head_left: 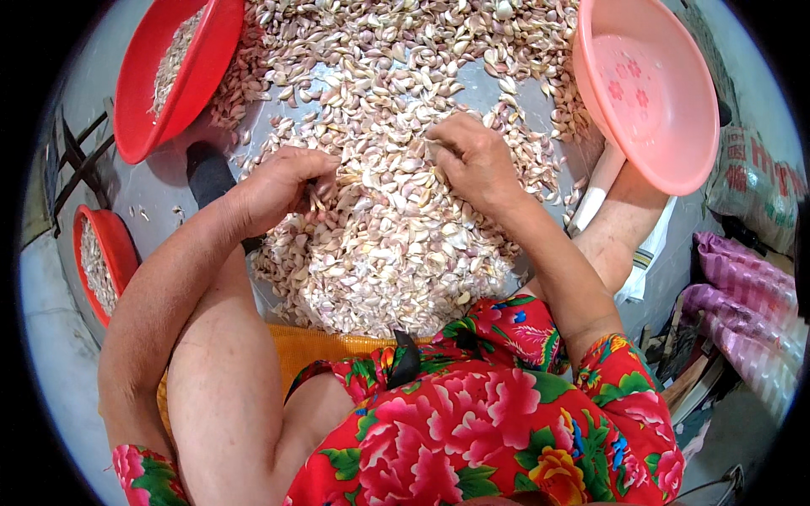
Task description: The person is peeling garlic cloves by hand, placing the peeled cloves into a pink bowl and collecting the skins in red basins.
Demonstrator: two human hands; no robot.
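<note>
Left hand (295,175) is held low over the near left part of the garlic cloves (371,261), its fingers curled in toward the palm; whether a clove is gripped cannot be told, since the fingertips are partly hidden by the hand itself. The right hand (477,164) is bent likewise, with thumb and forefinger brought close together above the middle of the heap; anything pinched there cannot be made out. The cloves are spread in a broad pile between the legs, and the far side is cut off by the upper edge. Much of the grey floor (152,184) is covered by them. At the upper left, pale contents are partly hidden by the wall of a tilted red basin (221,51), which is also cut off at the top. A smaller red basin (123,244) is placed beside the left forearm. Part of the right leg is covered by a tilted pink basin (662,118). At the far right, a printed sack (751,181) and purple striped bags (742,274) are cropped by the dark rim.
</note>
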